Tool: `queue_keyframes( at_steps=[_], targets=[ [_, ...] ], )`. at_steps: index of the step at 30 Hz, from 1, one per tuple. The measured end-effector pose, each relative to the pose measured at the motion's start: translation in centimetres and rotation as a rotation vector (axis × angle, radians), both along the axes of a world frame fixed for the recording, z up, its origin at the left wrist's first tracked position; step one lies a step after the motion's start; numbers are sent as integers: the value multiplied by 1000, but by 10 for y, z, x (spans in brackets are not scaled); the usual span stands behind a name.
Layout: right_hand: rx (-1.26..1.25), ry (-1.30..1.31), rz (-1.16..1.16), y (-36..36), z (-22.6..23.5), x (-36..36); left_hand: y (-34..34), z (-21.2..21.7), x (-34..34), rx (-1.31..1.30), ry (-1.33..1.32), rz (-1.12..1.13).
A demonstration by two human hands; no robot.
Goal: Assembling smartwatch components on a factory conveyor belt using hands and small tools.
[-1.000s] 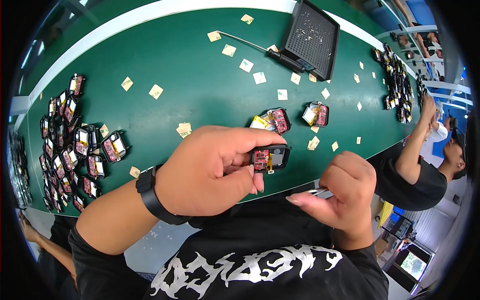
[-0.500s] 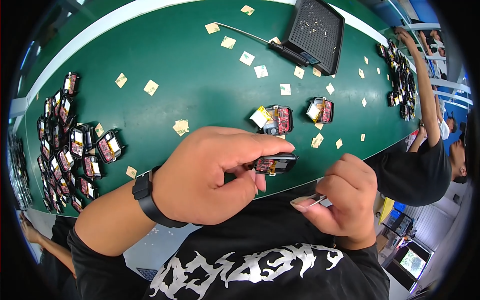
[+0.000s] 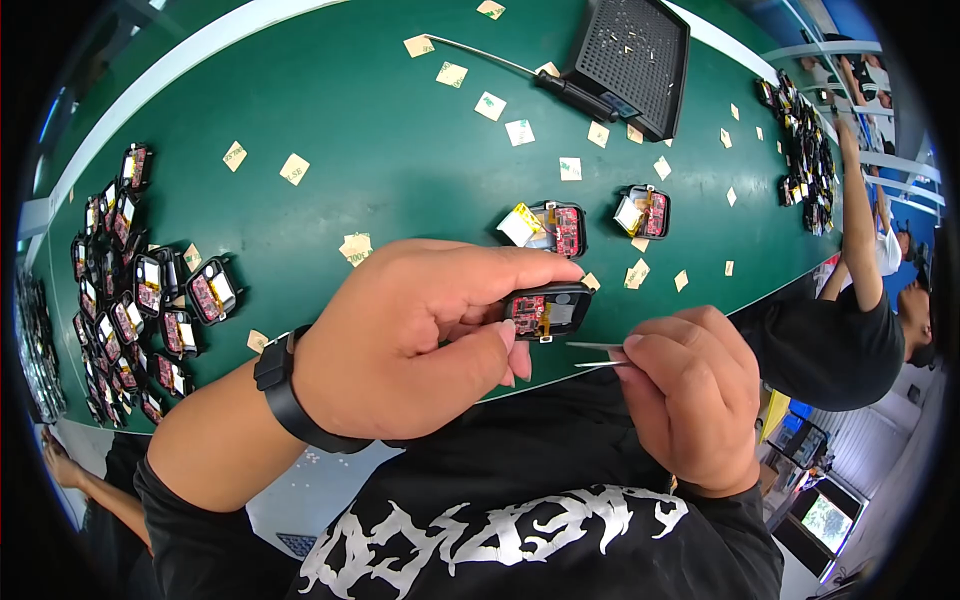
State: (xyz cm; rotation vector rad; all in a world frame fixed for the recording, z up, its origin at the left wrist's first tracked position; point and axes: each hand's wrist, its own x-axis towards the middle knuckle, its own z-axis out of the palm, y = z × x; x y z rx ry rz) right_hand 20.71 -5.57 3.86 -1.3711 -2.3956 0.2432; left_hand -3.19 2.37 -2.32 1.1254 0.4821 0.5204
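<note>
My left hand [image 3: 420, 340] grips a small black electronic device casing [image 3: 568, 312] by its edges, between thumb and fingers. Its inside faces up, showing a red circuit board [image 3: 529, 318] and an orange-yellow ribbon strip. In my right hand [image 3: 695, 390] is a pair of metal tweezers [image 3: 598, 357], pinched between thumb and fingers. The tips are apart, with nothing seen between them, and point left at the casing without touching it. Just beyond my left fingertips lies an open casing [image 3: 568, 230] with a white and yellow battery [image 3: 523, 226] tilted out of it.
Another open casing [image 3: 650, 212] sits to the right. Many similar devices [image 3: 125, 310] are heaped at the left, more [image 3: 805, 150] at the far right. A black perforated tray [image 3: 632, 65] and a screwdriver [image 3: 580, 98] lie at the back. Paper squares [image 3: 294, 169] dot the green table [image 3: 400, 130]. Another person's arm [image 3: 855, 220] reaches in.
My right hand has turned and brought the tweezers up beside the casing, and their tips now show spread. The casing in my left hand is tipped so more of its inside shows.
</note>
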Motion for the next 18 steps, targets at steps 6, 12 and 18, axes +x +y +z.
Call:
queue_keyframes(
  at_steps=[6, 12, 18],
  targets=[
    [175, -163, 77, 6, -1, -5, 6, -1, -1, 243, 50, -21],
    [201, -163, 133, 9, -6, -9, 4, -5, 2, 260, 30, -13],
    [169, -83, 149, 9, -12, -8, 1, -5, 1, 264, 30, 11]
  ],
)
